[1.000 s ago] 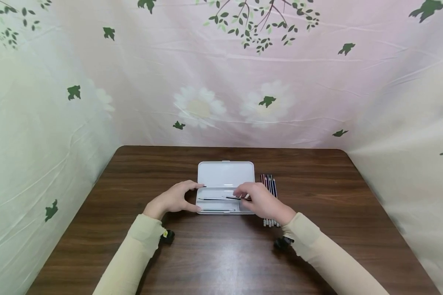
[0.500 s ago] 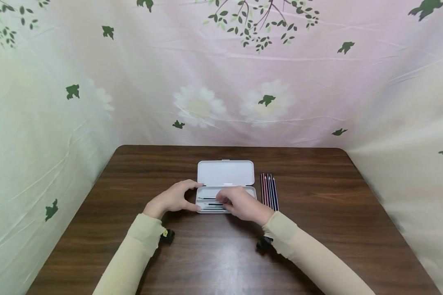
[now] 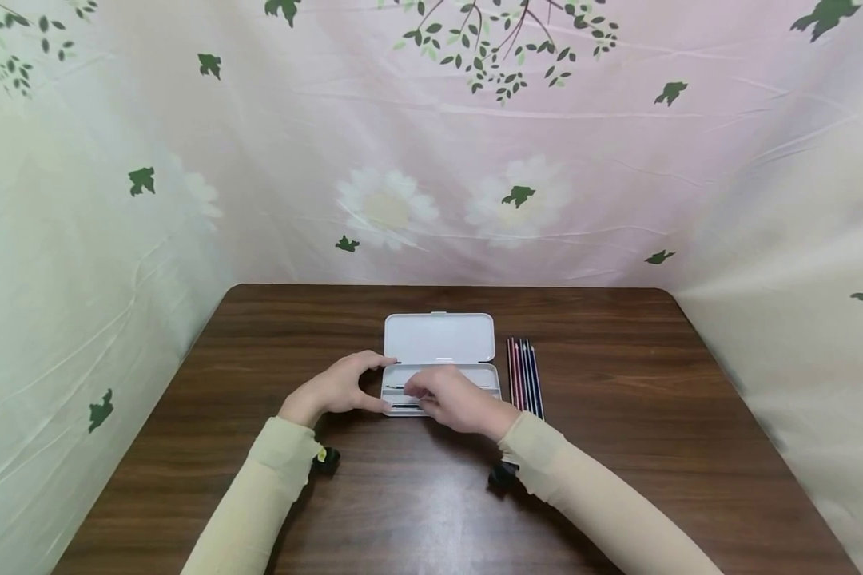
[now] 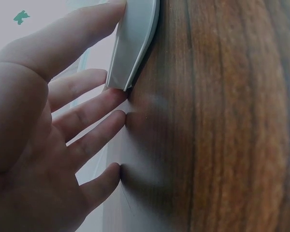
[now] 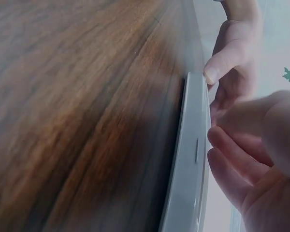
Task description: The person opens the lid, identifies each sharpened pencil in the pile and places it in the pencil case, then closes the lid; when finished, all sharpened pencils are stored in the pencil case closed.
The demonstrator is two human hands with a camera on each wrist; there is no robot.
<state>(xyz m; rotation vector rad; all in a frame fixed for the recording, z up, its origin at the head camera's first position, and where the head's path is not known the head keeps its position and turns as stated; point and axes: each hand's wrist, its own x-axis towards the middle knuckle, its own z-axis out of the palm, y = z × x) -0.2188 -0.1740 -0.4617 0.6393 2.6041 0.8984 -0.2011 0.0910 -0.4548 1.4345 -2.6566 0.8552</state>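
A white pencil case (image 3: 439,337) lies on the table with its lid folded back. My left hand (image 3: 338,387) is at its left end, thumb at the front corner and index finger near the hinge. The left wrist view shows that hand's fingers (image 4: 94,108) spread and loosely extended against the case. Over the tray, my right hand (image 3: 460,399) pinches a dark pencil (image 3: 405,406) low along the front compartment; the fingers hide most of it. Another pencil (image 3: 395,388) lies in the rear compartment. In the right wrist view the right fingertips meet just behind the case's front wall (image 5: 188,159).
To the right of the case, several coloured pencils (image 3: 523,375) lie side by side, tips away from me; my right sleeve (image 3: 539,447) covers their near ends. The brown wooden table (image 3: 295,319) ends at a patterned cloth backdrop (image 3: 431,160).
My right hand has moved left from the tray's right part with the dark pencil, which has come down into the front compartment. The left hand has stayed at the case's left end.
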